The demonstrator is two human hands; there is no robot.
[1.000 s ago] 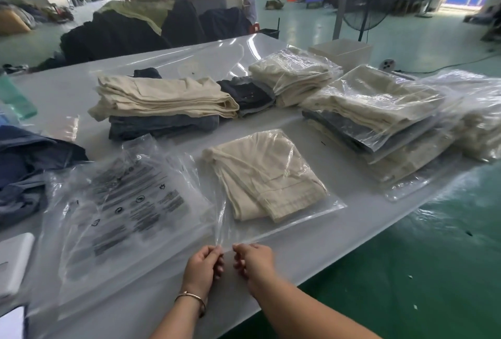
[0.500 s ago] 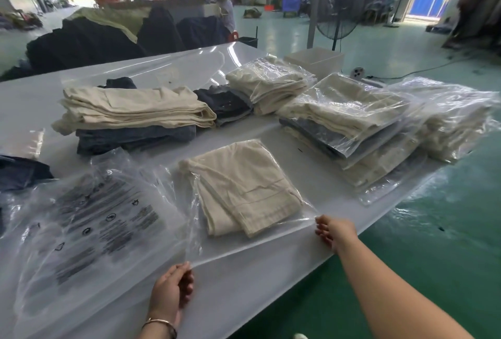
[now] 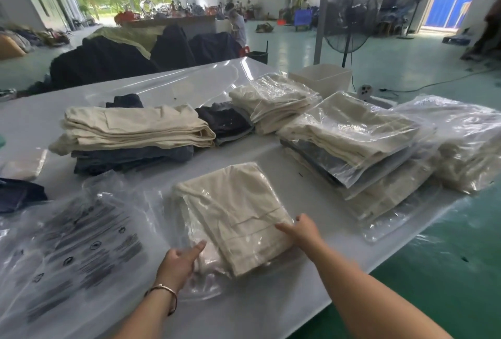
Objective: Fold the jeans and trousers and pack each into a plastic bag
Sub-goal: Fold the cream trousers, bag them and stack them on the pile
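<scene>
From the head view, the bagged cream trousers (image 3: 233, 214) lie near the table's (image 3: 271, 309) front edge; the left hand (image 3: 180, 260) and right hand (image 3: 301, 230) rest on the near corners, fingers mostly straight. Soft, floppy cloth under slick, crinkly film likely slides, so taking both side edges looks safest.

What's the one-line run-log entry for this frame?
phase: handling bagged cream trousers | left hand: at near-left edge, fingers straight | right hand: on near-right corner | bagged pile: to right | empty bags: to left
</scene>
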